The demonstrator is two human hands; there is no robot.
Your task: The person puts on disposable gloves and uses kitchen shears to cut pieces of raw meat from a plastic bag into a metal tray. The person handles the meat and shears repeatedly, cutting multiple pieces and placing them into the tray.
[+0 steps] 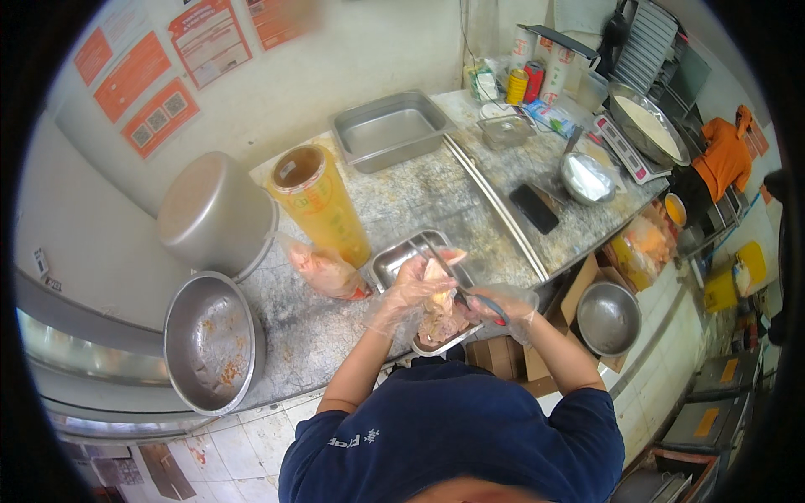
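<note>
A thin clear plastic glove covers each of my hands. My left hand [409,283] grips a pale piece of raw meat [435,273], possibly poultry, above a rectangular stainless steel tray [385,263]. In my right hand [510,303] are scissors with grey and red handles [494,307]; their blades reach up-left against the held piece. How far the blades are apart cannot be made out. More raw meat [439,328] lies in the near end of the tray, partly hidden by my hands. Left of the tray sits a clear plastic bag of raw meat [327,270].
Left on the worn table [302,352] stand a steel bowl [214,339], an upturned pot [210,210] and a cling film roll [324,207]. Behind are a deep steel pan [393,132], white rods [497,207], a phone [534,207] and a scale [629,148]. Cardboard boxes [497,358] sit below.
</note>
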